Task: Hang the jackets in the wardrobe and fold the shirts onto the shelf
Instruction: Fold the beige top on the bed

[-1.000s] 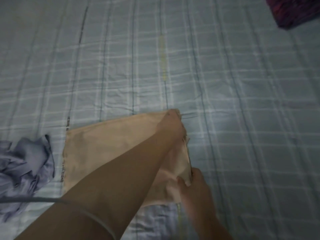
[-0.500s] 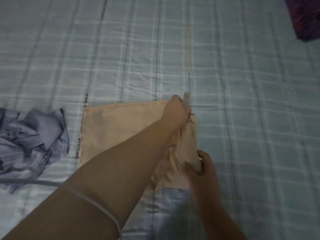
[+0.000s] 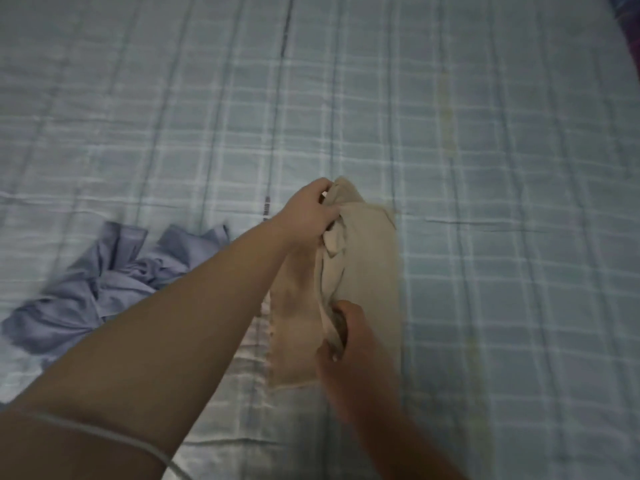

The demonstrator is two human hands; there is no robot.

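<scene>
A crumpled blue-grey shirt (image 3: pixel 104 285) lies in a heap at the left on the bed (image 3: pixel 519 168), which is covered with a pale checked sheet. A thin white cord (image 3: pixel 104 434) crosses the near left forearm. That arm reaches across to the middle, where the left hand (image 3: pixel 308 213) has its fingers curled round the far end of a beige shirt (image 3: pixel 370 265). The beige shirt lies on the bed as a narrow strip running near to far, its long edge doubled over. Just right of the left arm, the right hand (image 3: pixel 349 358) pinches the folded edge at the near part. In the far right corner shows a dark purple cloth (image 3: pixel 627 15).
</scene>
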